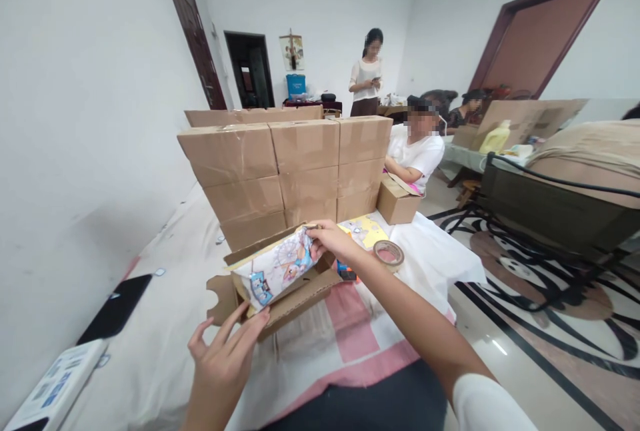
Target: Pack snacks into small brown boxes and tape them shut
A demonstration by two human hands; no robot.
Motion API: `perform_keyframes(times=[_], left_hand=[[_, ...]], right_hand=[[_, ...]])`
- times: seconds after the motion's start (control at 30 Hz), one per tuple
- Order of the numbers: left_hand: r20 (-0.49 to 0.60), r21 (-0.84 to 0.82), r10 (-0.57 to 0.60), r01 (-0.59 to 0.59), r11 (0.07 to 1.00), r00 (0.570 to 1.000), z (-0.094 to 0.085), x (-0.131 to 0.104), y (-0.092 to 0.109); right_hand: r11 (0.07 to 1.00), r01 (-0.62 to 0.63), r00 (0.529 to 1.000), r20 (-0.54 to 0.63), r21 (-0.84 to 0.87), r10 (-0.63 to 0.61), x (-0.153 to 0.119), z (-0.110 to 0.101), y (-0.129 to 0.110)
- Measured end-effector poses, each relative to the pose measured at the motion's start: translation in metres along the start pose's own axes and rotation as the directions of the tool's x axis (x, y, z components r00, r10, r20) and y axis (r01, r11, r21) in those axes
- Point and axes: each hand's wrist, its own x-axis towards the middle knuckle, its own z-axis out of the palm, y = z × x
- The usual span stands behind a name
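A printed package (283, 264), white with a ferris wheel and blue pictures, lies tilted over an opened cardboard box (305, 298), partly inside it. At the package's upper right end, my right hand (327, 241) has its fingers closed on it. My left hand (225, 351) is at the lower left end, fingertips touching the package and the box edge, with its fingers spread. One box flap (223, 298) sticks out to the left. An orange and blue item (347, 271) lies right of the box, partly hidden by my right wrist.
Stacked cardboard boxes (305, 171) stand behind the open box. A tape roll (389, 253) and a yellow printed sheet (367, 230) lie at right, near a smaller box (399, 201). A seated person (415, 151) is beyond. A black flat object (115, 308) lies left.
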Motion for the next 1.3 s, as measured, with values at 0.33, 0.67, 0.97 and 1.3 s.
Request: perform_keyframes(times=[0.33, 0.67, 0.97, 1.3], left_hand=[[0.059, -0.134, 0.037, -0.029, 0.991, 0.998, 0.008, -0.019, -0.004], [0.084, -0.238, -0.013, 0.033, 0.971, 0.996, 0.020, -0.031, -0.008], [0.092, -0.280, 0.039, -0.011, 0.960, 0.995, 0.023, -0.031, -0.011], [-0.148, -0.330, -0.334, 0.272, 0.904, 0.931, 0.025, -0.024, -0.010]], right_hand=[[1.000, 0.018, 0.994, -0.104, -0.010, -0.019, 0.021, -0.004, 0.008], [0.674, 0.133, 0.964, 0.252, -0.727, 0.081, 0.031, 0.025, 0.027], [0.353, 0.299, 0.934, 0.348, -0.886, 0.084, 0.016, 0.023, 0.020], [0.786, 0.296, 0.701, -0.436, -0.543, -0.565, -0.068, -0.073, 0.057]])
